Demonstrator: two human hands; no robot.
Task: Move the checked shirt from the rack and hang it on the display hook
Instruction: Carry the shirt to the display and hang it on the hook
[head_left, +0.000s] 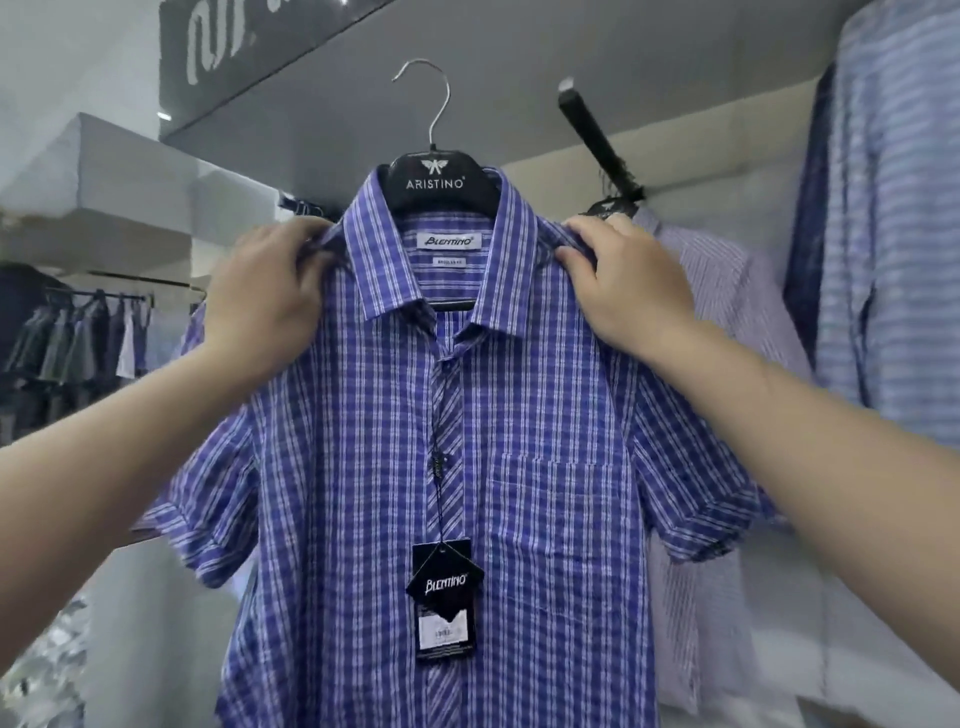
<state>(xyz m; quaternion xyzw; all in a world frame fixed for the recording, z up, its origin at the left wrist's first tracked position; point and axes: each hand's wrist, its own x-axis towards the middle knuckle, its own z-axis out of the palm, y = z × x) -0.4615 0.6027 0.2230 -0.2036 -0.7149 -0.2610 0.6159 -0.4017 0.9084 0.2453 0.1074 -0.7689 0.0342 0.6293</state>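
A blue and white checked shirt (363, 467) fills the middle of the view, held up on a black hanger (441, 179) with a silver wire hook (434, 98) that touches nothing. My left hand (265, 306) grips the shirt's left shoulder and my right hand (628, 291) grips its right shoulder. A black price tag (444, 597) dangles on a cord at the shirt front. The black display hook (597, 140) juts out from the wall up and to the right of the hanger, and a pale striped shirt (727, 291) hangs on it.
A light blue striped garment (893, 218) hangs at the far right. A rail of dark clothes (78, 338) stands at the left, under a white shelf (104, 182). A grey overhead panel (519, 62) runs above the hanger.
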